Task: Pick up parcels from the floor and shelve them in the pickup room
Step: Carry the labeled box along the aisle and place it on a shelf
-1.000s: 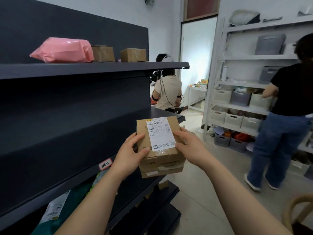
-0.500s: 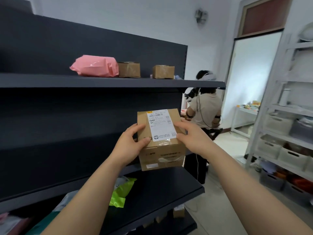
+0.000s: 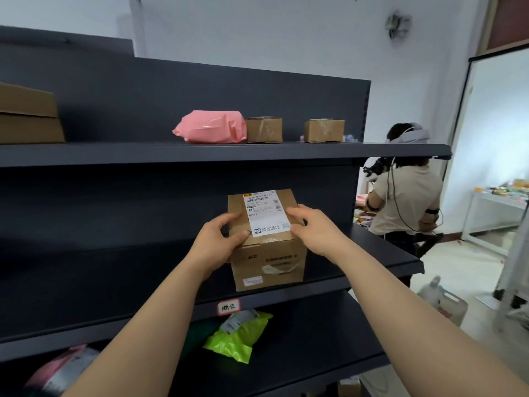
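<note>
A small brown cardboard parcel [image 3: 267, 259] with a white shipping label on top is held between both my hands over the middle shelf [image 3: 114, 282] of a dark metal shelving unit. My left hand [image 3: 217, 243] grips its left top corner and my right hand [image 3: 313, 229] grips its right top edge. The parcel's bottom is at the shelf's front edge; whether it rests on the board I cannot tell.
The top shelf [image 3: 229, 153] carries a pink bag [image 3: 211, 126], two small boxes [image 3: 264, 129] and a larger box [image 3: 28, 114] at left. A lime-green bag [image 3: 240, 335] lies on the lower shelf. A person [image 3: 406, 193] stands at the shelf's right end.
My view has turned left toward the dark shelving. Both hands have carried the parcel forward over the middle shelf and slightly lower relative to it.
</note>
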Demonstrator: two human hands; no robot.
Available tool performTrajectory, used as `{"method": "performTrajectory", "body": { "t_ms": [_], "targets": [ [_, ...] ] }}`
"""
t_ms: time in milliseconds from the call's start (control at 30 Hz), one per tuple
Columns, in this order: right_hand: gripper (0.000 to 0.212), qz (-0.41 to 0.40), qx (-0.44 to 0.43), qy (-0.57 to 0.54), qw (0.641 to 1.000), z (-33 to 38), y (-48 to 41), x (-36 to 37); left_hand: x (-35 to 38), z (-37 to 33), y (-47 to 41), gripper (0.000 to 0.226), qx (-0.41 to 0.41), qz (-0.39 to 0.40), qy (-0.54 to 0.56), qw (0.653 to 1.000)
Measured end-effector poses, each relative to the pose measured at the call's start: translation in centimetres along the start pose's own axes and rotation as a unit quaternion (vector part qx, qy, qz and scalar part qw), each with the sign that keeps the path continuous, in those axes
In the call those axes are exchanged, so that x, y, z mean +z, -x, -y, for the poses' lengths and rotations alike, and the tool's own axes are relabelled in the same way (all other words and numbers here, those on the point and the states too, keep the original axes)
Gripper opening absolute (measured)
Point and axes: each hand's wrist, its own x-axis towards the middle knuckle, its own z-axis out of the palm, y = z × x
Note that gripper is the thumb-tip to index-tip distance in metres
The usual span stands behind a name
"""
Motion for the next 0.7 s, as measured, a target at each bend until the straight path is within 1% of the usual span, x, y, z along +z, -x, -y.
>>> {"method": "performTrajectory", "body": {
  "t_ms": [267,467,700],
  "targets": [
    [0.045,0.017,0.017,-0.033,0.999,1.4,-4.5,4.1,-3.8,1.4,-2.7,0.051,-0.034,-0.02,-0.007,0.999],
    [0.044,0.032,0.059,-0.063,0.996,2.1,-7.3,6.7,-6.0,2.8,-4.6,0.051,-0.08,-0.023,0.004,0.997],
    [0.043,0.049,0.097,-0.07,0.992,2.2,-10.3,8.8,-7.4,4.4,-7.0,0.052,-0.09,-0.018,-0.032,0.995]
  ]
}}
